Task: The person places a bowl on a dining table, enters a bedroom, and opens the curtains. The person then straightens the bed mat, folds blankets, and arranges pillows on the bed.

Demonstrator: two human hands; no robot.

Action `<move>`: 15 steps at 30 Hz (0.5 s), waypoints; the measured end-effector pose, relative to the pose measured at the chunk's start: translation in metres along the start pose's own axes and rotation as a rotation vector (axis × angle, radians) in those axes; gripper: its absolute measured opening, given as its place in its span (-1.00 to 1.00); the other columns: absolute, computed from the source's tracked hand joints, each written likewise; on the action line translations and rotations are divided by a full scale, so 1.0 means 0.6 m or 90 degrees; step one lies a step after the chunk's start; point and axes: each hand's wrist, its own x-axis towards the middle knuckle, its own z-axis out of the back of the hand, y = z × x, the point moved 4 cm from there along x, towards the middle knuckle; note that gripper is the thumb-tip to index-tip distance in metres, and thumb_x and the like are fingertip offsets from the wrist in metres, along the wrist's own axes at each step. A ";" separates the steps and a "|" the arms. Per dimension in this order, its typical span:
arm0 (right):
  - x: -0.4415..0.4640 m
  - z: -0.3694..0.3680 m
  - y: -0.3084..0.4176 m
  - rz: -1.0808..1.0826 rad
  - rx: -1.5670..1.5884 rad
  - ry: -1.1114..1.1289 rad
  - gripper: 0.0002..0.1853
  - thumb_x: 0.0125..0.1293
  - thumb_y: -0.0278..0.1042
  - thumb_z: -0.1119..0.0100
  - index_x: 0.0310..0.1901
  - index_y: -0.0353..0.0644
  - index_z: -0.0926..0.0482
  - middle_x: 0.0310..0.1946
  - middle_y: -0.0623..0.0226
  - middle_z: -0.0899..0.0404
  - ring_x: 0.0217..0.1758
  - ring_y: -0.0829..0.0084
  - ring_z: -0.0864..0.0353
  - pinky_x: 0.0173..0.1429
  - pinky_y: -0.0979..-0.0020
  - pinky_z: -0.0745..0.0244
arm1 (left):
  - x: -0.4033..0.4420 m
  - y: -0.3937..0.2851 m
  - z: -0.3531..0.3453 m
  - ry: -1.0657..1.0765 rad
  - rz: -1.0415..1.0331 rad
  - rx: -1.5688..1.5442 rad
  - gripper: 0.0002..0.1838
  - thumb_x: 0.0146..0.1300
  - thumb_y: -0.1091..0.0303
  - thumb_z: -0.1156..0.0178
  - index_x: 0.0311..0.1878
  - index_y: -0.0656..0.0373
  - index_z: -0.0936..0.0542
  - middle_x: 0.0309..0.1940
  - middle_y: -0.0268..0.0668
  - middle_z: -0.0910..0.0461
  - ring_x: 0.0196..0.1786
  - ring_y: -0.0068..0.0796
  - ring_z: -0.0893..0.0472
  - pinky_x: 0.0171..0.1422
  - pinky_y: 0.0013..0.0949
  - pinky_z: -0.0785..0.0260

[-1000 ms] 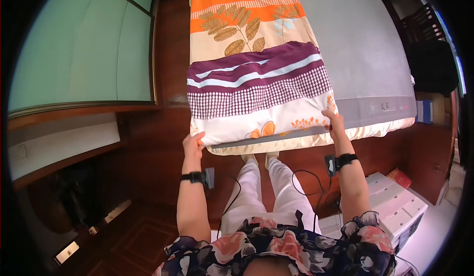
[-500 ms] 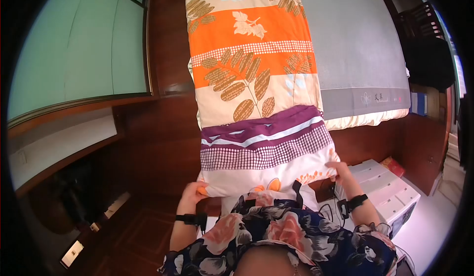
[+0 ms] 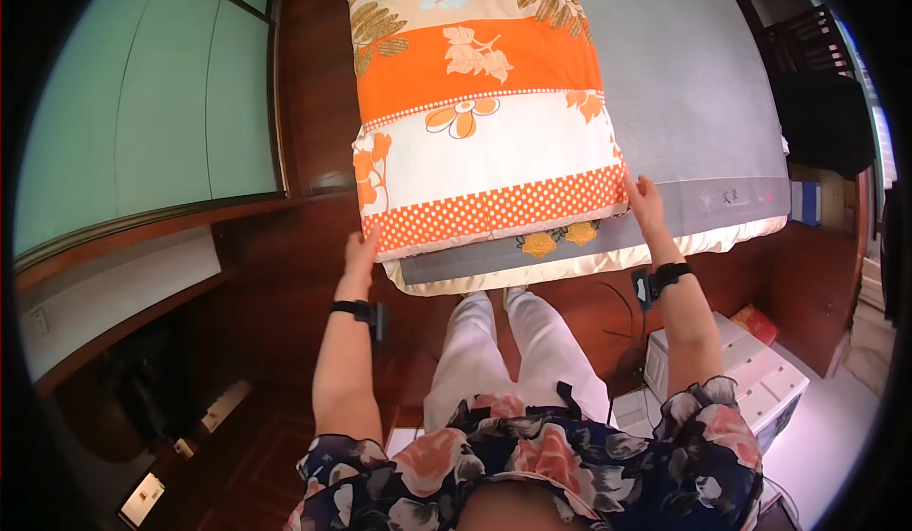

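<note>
A patterned quilt (image 3: 494, 151) in orange, white and beige lies along the left part of the bed, its near end folded over so that a white panel and an orange polka-dot band face up. My left hand (image 3: 359, 249) is closed on the quilt's near left corner. At the near right edge my right hand (image 3: 644, 199) touches the cloth, thumb side against it and fingers curled; what it pinches is too small to tell. The grey mat (image 3: 693, 104) shows to the right and below the quilt, with yellow flowers near the fold.
A cream frilled sheet edge (image 3: 570, 267) runs along the bed's foot. Green sliding doors (image 3: 171, 85) stand at the left above a wooden shelf. A white box (image 3: 741, 369) sits on the floor at the right, a dark chair (image 3: 822, 118) beyond the bed.
The quilt's near end was pulled toward my body, then folded forward onto the bed. The purple band is out of sight, and both hands have moved away from my body.
</note>
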 end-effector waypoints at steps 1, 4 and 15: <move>0.011 -0.021 -0.072 0.080 -0.118 -0.060 -0.38 0.15 0.17 -0.18 -0.06 -0.32 -0.47 -0.25 0.19 -0.57 -0.26 0.44 -0.55 -0.23 0.46 -0.45 | -0.015 0.023 -0.025 0.002 -0.001 -0.064 -0.48 0.18 -0.05 -0.20 -0.06 0.26 -0.51 -0.18 -0.28 -0.57 -0.14 -0.49 -0.53 -0.05 -0.40 -0.35; -0.071 -0.045 -0.002 -0.121 0.155 0.195 -0.46 0.14 0.05 -0.27 -0.01 -0.23 -0.46 -0.28 0.38 -0.57 -0.31 0.63 -0.51 -0.23 0.53 -0.41 | -0.052 0.051 -0.054 0.018 0.179 -0.232 -0.35 0.14 -0.04 -0.26 0.16 0.20 -0.38 -0.01 -0.22 -0.51 0.03 -0.28 -0.50 0.21 -0.13 -0.23; -0.133 0.025 -0.021 -0.112 -0.045 0.209 -0.57 0.17 0.00 -0.23 -0.44 -0.31 -0.63 -0.67 0.39 -0.50 -0.56 0.60 -0.44 -0.50 0.40 -0.35 | -0.131 0.091 -0.037 -0.021 0.152 -0.312 -0.62 0.17 0.25 -0.21 -0.07 0.39 -0.50 -0.18 -0.10 -0.58 -0.24 -0.21 -0.63 -0.33 -0.16 -0.58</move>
